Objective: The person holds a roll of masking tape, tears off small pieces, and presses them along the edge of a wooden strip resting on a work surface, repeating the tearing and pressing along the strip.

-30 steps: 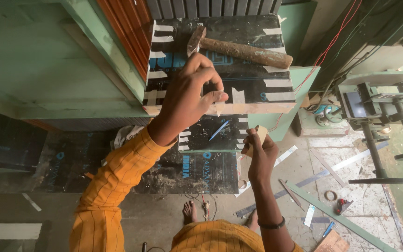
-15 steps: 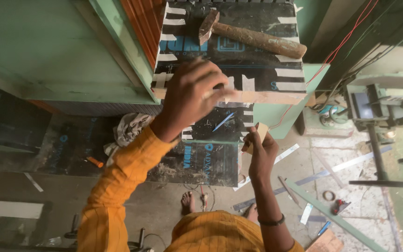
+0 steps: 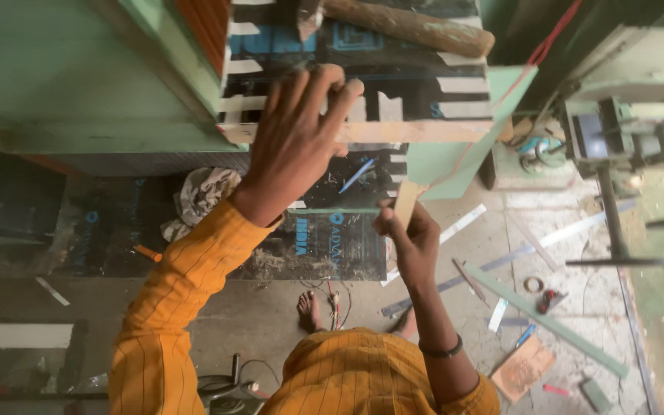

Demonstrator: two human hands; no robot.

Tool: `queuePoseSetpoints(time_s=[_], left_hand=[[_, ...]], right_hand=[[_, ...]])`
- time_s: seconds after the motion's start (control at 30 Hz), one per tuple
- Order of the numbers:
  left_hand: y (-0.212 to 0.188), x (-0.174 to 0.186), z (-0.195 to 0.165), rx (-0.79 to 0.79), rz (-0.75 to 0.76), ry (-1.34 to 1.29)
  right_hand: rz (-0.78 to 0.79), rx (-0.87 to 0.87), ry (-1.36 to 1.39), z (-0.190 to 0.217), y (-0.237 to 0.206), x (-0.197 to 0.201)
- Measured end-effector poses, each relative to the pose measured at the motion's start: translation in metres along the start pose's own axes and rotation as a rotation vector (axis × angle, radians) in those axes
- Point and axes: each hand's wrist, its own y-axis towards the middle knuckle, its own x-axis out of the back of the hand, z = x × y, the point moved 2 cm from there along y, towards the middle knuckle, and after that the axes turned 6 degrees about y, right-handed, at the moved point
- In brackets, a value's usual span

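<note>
My left hand (image 3: pixel 295 146), in an orange sleeve, reaches over the near edge of a black board (image 3: pixel 416 92) that carries white strips. Its fingers are spread and lie flat on the board beside a pale wooden strip (image 3: pixel 416 131) along that edge. Nothing shows in its grip. My right hand (image 3: pixel 413 238), with a dark band on the wrist, is lower down and shut on a small pale wood piece (image 3: pixel 406 202) held upright just below the board's edge. A hammer with a wooden handle (image 3: pixel 409 27) lies on the board beyond my left hand.
A green bench (image 3: pixel 78 84) supports the board. Below are a crumpled rag (image 3: pixel 201 192), my bare foot (image 3: pixel 310 311), loose wires, several strips and offcuts (image 3: pixel 547 319), a tape roll (image 3: pixel 533 284) and an orange-handled tool (image 3: pixel 147 253). A metal machine stand (image 3: pixel 616 192) is at the right.
My left hand has opened from a pinching pose to spread fingers on the board's edge. My right hand keeps the wood piece near the same spot. The view has shifted closer.
</note>
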Motion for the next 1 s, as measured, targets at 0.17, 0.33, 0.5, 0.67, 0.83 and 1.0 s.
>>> queuePoseSetpoints(time_s=[0.17,0.33,0.5,0.67,0.83,1.0], left_hand=[[-0.026,0.020,-0.042,0.037,-0.031,-0.437],[-0.050,0.000,-0.079,0.129,0.170,-0.919],[-0.061,-0.033,-0.109,0.350,0.433,-1.787],[-0.075,-0.049,-0.132,0.422,0.263,-1.827],[-0.078,-0.053,-0.133,0.339,-0.055,-1.342],[-0.072,-0.044,-0.138,0.161,-0.175,-1.097]], right_hand=[[0.162,0.126,-0.215,0.022,-0.016,0.009],[0.294,0.211,-0.188,0.033,-0.031,0.022],[0.397,0.234,-0.101,0.025,-0.047,0.045],[0.302,0.362,-0.159,0.026,-0.061,0.065],[-0.083,0.367,0.035,0.053,-0.066,0.074],[-0.101,0.259,-0.264,0.087,-0.074,0.067]])
